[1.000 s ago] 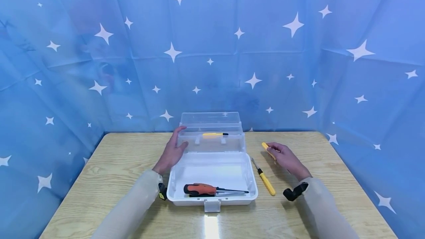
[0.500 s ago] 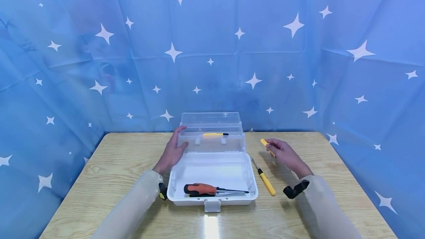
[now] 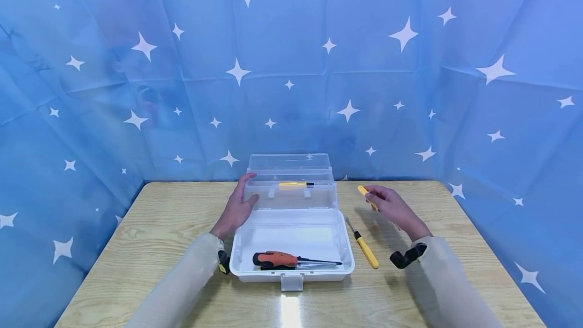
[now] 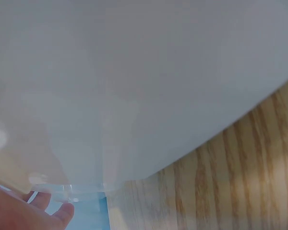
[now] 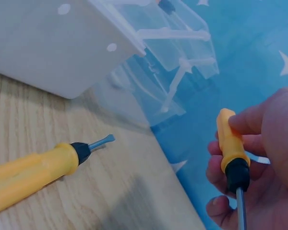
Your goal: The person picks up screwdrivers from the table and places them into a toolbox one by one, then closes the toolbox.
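Note:
My right hand (image 3: 393, 209) holds a yellow-handled screwdriver (image 5: 230, 136) by its handle, above the table right of the toolbox. In the right wrist view its metal shaft points toward the camera. The white toolbox (image 3: 291, 276) stands with its clear lid (image 3: 289, 162) swung back. My left hand (image 3: 236, 209) rests at the lid's left side, fingers spread; the left wrist view shows mostly the box's wall (image 4: 134, 86). Inside the box's front lies an orange-and-black screwdriver (image 3: 275, 259), with another tool partly hidden under it. A second yellow screwdriver (image 3: 366, 252) lies on the table beside the box.
Behind the box, a small yellow screwdriver (image 3: 293, 184) shows in the clear upper tray area. A clear latch (image 3: 291, 282) hangs at the box's front. The wooden table (image 3: 136, 247) ends at a blue starry curtain (image 3: 291, 39).
My right hand has risen a little and moved slightly away from me, with the yellow screwdriver in it. My left hand and the toolbox stay where they were.

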Available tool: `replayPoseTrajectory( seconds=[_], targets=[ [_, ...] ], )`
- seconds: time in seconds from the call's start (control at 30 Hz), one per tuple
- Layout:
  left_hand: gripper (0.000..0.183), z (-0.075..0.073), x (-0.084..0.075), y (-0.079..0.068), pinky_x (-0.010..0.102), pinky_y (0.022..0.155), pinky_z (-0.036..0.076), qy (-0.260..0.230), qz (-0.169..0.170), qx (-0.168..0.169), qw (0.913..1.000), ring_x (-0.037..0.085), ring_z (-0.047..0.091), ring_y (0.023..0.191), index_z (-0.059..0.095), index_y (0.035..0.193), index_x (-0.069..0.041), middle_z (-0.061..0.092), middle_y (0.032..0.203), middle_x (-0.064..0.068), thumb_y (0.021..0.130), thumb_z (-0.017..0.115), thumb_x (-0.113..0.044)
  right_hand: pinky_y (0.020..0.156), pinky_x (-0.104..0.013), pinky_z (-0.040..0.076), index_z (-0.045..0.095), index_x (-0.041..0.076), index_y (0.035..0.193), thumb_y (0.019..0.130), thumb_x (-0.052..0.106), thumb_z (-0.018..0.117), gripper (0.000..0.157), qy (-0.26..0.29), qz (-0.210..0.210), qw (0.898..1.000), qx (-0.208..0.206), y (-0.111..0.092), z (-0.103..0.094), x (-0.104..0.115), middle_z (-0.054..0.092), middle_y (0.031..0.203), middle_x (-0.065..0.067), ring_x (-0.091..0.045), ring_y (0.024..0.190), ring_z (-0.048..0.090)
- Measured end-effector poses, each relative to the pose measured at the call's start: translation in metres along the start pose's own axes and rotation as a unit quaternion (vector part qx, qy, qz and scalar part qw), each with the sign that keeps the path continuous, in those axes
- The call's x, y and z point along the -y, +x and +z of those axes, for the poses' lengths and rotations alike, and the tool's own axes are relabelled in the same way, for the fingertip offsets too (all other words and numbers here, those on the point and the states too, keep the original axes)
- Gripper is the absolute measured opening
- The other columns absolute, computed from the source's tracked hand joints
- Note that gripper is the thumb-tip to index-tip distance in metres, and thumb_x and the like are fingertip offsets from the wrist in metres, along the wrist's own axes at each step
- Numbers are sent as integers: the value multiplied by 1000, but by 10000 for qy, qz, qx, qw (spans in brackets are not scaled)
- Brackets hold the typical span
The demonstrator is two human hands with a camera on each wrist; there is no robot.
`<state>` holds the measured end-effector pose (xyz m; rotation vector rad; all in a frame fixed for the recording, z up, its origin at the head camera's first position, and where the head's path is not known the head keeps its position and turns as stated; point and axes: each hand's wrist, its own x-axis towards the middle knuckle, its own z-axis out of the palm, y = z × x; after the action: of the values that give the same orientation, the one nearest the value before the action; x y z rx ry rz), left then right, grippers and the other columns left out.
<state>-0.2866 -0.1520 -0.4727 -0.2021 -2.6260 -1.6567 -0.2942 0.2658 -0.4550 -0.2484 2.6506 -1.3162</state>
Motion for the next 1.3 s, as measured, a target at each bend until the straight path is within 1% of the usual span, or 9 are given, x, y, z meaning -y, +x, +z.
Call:
replayPoseTrajectory(
  seconds=[0.17,0.27,0.43,0.63,0.7,0.87,1.07,1.2,1.3],
  targets=[
    [53,0,-1,0,57,110,19,2,-5,-2,10000,24,13,143,26,142,-34,14,156,-4,97,46,-17,63,-40,46,46,9,136,99,40,40,48,-5,-31,10000,-74,2,-6,5,53,94,-14,-33,80,49],
    [53,-1,-1,0,57,111,18,11,-4,-19,10000,23,12,143,26,142,-36,14,156,-5,97,46,-17,62,-37,44,46,10,136,98,41,41,49,-58,-79,9999,-97,3,-8,9,52,92,-11,-28,77,48],
    [53,-1,-1,0,56,111,17,1,15,-24,10000,23,11,143,27,141,-38,14,155,-5,97,47,-17,59,-34,42,48,9,133,99,40,41,46,-62,-129,9998,-124,5,-10,14,51,90,-11,-25,74,47],
    [52,-1,0,0,57,109,22,-21,8,16,10000,26,16,142,26,140,-38,15,155,-4,97,46,-17,60,-32,43,48,7,133,99,37,42,45,85,-185,9997,-131,7,-10,21,53,94,-12,-24,77,47],
    [52,-1,0,1,57,109,22,-20,-4,20,10000,25,15,142,26,140,-39,16,155,-4,97,47,-17,59,-33,42,48,7,133,99,36,42,45,91,-236,9996,-107,6,-10,23,52,94,-12,-25,76,47],
    [52,0,0,1,56,111,18,22,-10,-11,10000,23,13,143,27,140,-37,16,155,-5,97,47,-19,54,-33,41,48,10,132,99,37,42,44,75,-228,9997,-88,6,-12,29,51,90,-12,-25,70,46],
    [51,0,0,1,57,111,18,62,-15,-34,10000,23,13,143,27,141,-35,16,155,-5,97,47,-19,58,-33,43,50,10,131,97,41,44,46,28,-233,9996,-143,9,-13,34,53,93,-12,-25,76,48],
    [52,0,0,0,57,110,19,17,11,-37,10000,24,15,142,27,139,-40,16,155,-5,97,47,-17,60,-32,44,52,10,129,97,40,45,44,17,-305,9994,-185,11,-13,37,54,94,-11,-25,78,49],
    [51,0,1,0,57,110,20,11,19,-29,10000,23,15,142,27,138,-42,17,155,-6,97,47,-18,60,-32,44,53,11,128,97,40,46,43,-37,-359,9991,-210,12,-13,40,54,94,-11,-26,78,50]
  ],
)
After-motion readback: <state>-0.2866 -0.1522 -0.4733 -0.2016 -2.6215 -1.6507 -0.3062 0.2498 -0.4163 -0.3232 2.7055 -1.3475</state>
